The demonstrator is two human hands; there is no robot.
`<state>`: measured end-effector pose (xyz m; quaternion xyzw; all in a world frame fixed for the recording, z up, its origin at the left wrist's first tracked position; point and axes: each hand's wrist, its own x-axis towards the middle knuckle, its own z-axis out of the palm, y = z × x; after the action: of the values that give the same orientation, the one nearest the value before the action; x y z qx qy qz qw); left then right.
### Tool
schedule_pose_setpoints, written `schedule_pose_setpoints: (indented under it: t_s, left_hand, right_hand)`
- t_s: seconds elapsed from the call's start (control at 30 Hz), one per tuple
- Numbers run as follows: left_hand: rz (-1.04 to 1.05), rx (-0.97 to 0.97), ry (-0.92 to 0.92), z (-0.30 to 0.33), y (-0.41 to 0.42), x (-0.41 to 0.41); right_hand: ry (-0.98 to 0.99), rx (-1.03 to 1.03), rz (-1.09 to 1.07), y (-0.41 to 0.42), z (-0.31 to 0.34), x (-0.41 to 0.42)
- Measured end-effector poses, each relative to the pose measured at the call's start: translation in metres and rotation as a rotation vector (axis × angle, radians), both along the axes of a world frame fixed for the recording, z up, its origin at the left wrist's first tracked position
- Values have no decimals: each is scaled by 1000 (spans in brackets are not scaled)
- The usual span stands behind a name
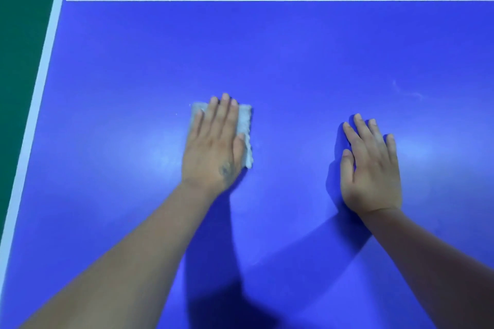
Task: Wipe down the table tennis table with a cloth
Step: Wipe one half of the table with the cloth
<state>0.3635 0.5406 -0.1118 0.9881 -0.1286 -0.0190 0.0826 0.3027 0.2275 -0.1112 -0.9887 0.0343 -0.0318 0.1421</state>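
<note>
The left hand (pixel 213 147) presses a white cloth (pixel 244 128) flat, fingers straight and together, mid-frame on the blue table tennis table (pixel 294 56). The right hand (pixel 370 168) lies flat beside it, fingers slightly apart. Green floor (pixel 18 35) shows at upper left.

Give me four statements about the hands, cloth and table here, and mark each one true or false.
1. The left hand presses flat on the white cloth. True.
2. The right hand holds a second cloth. False: it rests bare on the blue table.
3. White smudges show on the table beyond the right hand. True.
4. The cloth lies across the thin white line. False: it lies well short of the line.
</note>
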Motion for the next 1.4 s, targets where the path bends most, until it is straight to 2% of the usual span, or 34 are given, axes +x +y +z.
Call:
schedule_pose_setpoints:
  t_s: [0.2, 0.33, 0.47, 0.63, 0.73, 0.83, 0.97, 1.1, 1.23, 1.4]
  left_hand:
    - [248, -1, 41, 2, -20, 70]
    - [190, -14, 30, 2, -63, 75]
    - [35, -39, -16, 6, -92, 30]
    - [-163, -41, 58, 14, -77, -75]
    - [-172, -21, 66, 12, -30, -126]
    - [-31, -30, 84, 12, 25, -142]
    - [225, 37, 72, 11, 58, -99]
    - [380, 25, 40, 4, 36, -13]
    - [366, -17, 56, 5, -9, 49]
    - [182, -8, -32, 3, -68, 7]
  right_hand:
    - [-9, -1, -5, 0, -1, -2]
    - [-6, -10, 4, 0, -1, -2]
    - [-11, -21, 16, 0, -1, -1]
    - [-23, -46, 23, 0, -1, -1]
    - [-7, -73, 32, -1, -1, 1]
    - [2, -80, 34, -1, 1, -1]
    - [7, -75, 25, -1, 1, 0]
    - [3, -65, 22, -1, 1, -1]
    - [-3, -66, 21, 0, 1, -1]
    - [-16, -76, 7, 2, 2, -2]
